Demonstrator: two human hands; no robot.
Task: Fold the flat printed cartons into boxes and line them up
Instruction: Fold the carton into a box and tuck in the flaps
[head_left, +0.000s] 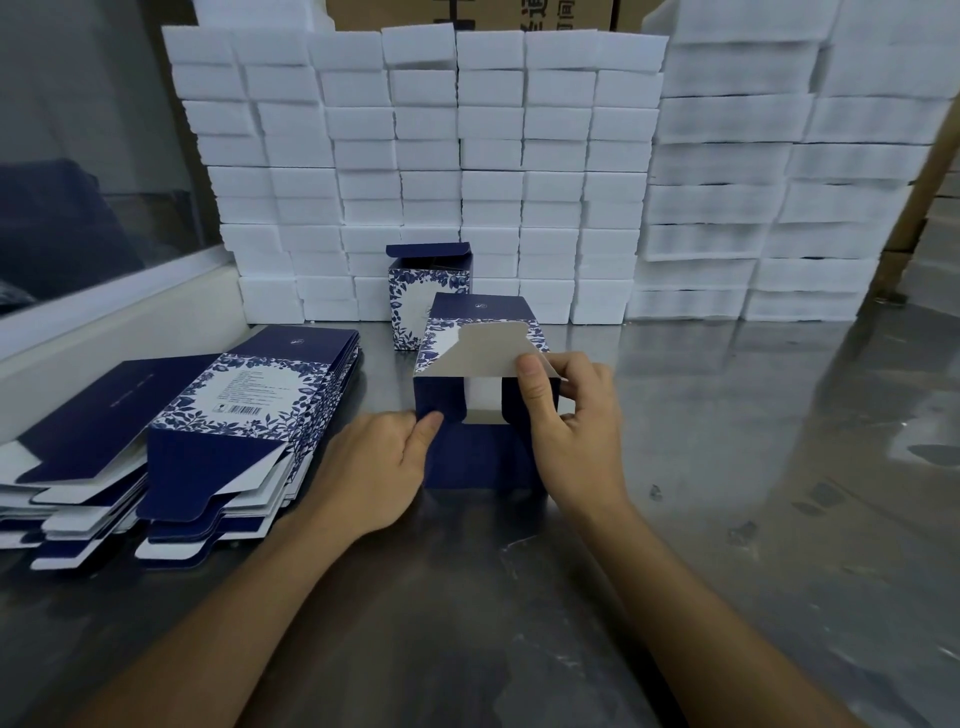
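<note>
A blue-and-white floral carton (480, 332) lies on its side on the steel table, its open end flaps facing me. My right hand (574, 421) pinches the grey inner flap at the carton's right edge between thumb and fingers. My left hand (382, 462) holds the dark blue side flap at the left, thumb on its edge. Behind it stands one folded box (428, 296), upright with its lid flap raised. Two stacks of flat printed cartons (244, 415) lie at the left, the further-left stack (78, 431) showing plain dark blue faces.
A wall of stacked white foam blocks (441, 171) runs across the back, with taller stacks (779, 171) at the right. A white ledge (119, 317) borders the table on the left. Bare steel table (727, 441) extends right and toward me. Brown cardboard boxes (467, 13) show above the foam.
</note>
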